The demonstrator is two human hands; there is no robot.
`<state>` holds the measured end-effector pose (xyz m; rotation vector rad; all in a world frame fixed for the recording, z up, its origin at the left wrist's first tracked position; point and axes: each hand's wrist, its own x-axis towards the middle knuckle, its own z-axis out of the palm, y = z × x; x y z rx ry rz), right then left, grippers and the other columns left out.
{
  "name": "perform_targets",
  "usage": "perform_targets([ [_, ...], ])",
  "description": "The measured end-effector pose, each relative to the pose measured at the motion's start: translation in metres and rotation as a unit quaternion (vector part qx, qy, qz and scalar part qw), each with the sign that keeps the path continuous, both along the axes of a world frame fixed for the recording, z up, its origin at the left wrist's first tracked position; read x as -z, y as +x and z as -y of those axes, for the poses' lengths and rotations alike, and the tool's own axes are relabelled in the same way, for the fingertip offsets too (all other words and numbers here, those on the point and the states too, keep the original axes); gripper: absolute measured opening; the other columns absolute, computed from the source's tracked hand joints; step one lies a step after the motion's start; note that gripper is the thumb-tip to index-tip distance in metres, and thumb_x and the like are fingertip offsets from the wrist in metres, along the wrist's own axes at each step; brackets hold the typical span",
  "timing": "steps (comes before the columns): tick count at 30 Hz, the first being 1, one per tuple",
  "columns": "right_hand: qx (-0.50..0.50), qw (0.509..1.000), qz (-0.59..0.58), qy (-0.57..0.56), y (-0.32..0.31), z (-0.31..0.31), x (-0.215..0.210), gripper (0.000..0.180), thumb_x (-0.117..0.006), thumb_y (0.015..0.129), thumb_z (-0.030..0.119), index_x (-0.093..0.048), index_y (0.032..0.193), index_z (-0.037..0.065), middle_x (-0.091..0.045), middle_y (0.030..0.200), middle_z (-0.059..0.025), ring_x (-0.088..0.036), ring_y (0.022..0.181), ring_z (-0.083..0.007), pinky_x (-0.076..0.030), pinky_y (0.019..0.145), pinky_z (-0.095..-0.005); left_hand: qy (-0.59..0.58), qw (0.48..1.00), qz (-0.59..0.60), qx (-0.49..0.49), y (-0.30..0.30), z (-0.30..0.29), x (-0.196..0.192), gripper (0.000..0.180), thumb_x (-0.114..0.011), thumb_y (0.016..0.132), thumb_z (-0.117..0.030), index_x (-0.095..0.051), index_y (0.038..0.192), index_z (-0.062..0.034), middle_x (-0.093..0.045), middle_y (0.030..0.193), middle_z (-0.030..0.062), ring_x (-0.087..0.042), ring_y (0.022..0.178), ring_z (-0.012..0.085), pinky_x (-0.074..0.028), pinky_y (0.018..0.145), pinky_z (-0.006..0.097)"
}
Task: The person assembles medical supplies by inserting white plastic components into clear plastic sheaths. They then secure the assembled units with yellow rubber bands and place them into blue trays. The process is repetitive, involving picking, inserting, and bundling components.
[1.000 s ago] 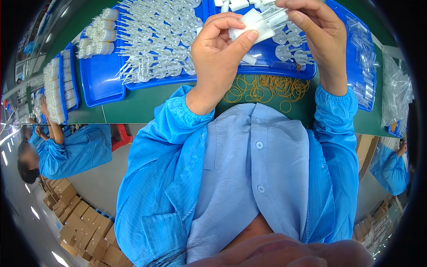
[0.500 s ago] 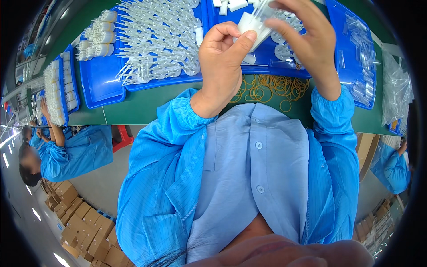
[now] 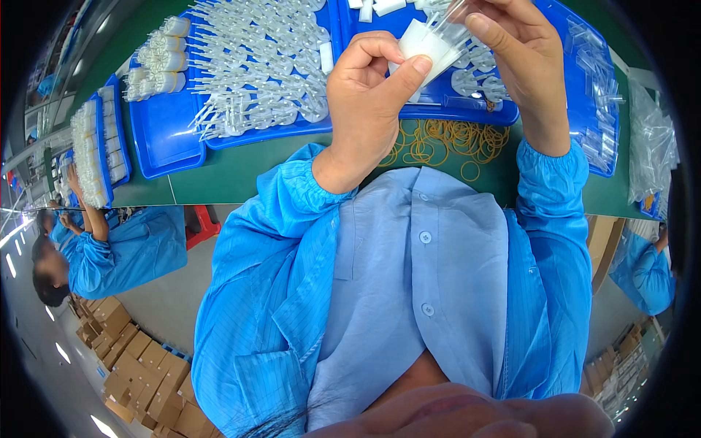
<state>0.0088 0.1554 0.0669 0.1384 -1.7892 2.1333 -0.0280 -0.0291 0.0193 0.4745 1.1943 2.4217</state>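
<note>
My left hand (image 3: 367, 102) is closed on a white block-like piece (image 3: 425, 45), thumb pressed against its near side. What the fingers behind it touch is hidden. At the far end of that piece my right hand (image 3: 527, 69) pinches a clear plastic tube-like part (image 3: 456, 17), which meets or overlaps the white piece. I cannot tell whether the tube goes into it. Below my hands, a blue tray (image 3: 431, 112) holds white parts with thin clear stems. Several yellow rubber bands (image 3: 438, 142) lie loose on the green table (image 3: 241, 179) nearer to me.
At left, a blue tray (image 3: 292, 130) is full of white stemmed parts (image 3: 255, 66), beside a tray (image 3: 169, 139) with banded bundles (image 3: 169, 62). Clear plastic pieces (image 3: 591, 87) fill a tray at right, near a clear bag (image 3: 650, 146). Co-workers sit at both sides.
My right hand has moved slightly right and towards me, its fingers now bent around the clear part. The white piece has shifted a little right in my left hand.
</note>
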Motion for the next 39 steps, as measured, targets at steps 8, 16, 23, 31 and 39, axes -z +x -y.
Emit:
perform_targets([
  [8,-0.010,1.000,0.000,-0.001,-0.0008,-0.0034,0.0019,0.026,-0.064,0.090,0.003,-0.064,0.115,-0.005,-0.065,0.103,-0.0101,-0.063,0.094,-0.0173,-0.051,0.087,-0.0284,0.014,1.000,-0.028,-0.003,-0.0007,0.0003,0.0019,0.019,-0.071,0.085,0.005,-0.056,0.093,-0.0035,-0.052,0.104,0.0038,-0.058,0.097,0.0109,-0.050,0.082,0.024],
  [16,0.032,0.999,0.014,0.015,-0.0006,0.0015,0.0004,0.023,-0.064,0.091,0.004,-0.064,0.113,-0.005,-0.067,0.101,-0.0111,-0.065,0.093,-0.0182,-0.051,0.086,-0.0290,0.011,1.000,0.005,-0.006,0.0000,0.0027,0.0011,0.019,-0.071,0.085,0.006,-0.057,0.093,-0.0034,-0.052,0.107,0.0046,-0.058,0.099,0.0120,-0.050,0.085,0.025],
  [23,-0.007,0.999,-0.005,-0.047,-0.0016,-0.0004,0.0054,0.027,-0.066,0.091,0.006,-0.062,0.115,-0.004,-0.068,0.099,-0.0119,-0.065,0.093,-0.0188,-0.052,0.086,-0.0298,0.008,1.000,-0.017,-0.022,-0.0010,0.0020,0.0015,0.019,-0.071,0.084,0.007,-0.057,0.093,-0.0032,-0.052,0.107,0.0046,-0.059,0.099,0.0126,-0.051,0.086,0.026],
  [31,0.003,0.999,-0.008,-0.051,-0.0037,-0.0002,0.0058,0.024,-0.067,0.089,0.003,-0.062,0.111,-0.003,-0.067,0.098,-0.0113,-0.065,0.092,-0.0179,-0.053,0.084,-0.0295,0.004,1.000,-0.014,-0.023,0.0000,0.0023,-0.0007,0.021,-0.071,0.084,0.007,-0.056,0.093,-0.0040,-0.053,0.107,0.0048,-0.059,0.099,0.0127,-0.051,0.085,0.025],
  [39,0.044,0.998,-0.017,0.047,0.0001,0.0020,0.0019,0.021,-0.069,0.087,0.001,-0.064,0.107,-0.002,-0.066,0.098,-0.0091,-0.065,0.092,-0.0163,-0.053,0.083,-0.0287,0.018,0.999,-0.029,-0.026,0.0007,0.0001,0.0030,0.023,-0.069,0.085,0.008,-0.053,0.095,-0.0052,-0.054,0.105,0.0048,-0.059,0.100,0.0122,-0.051,0.084,0.025],
])
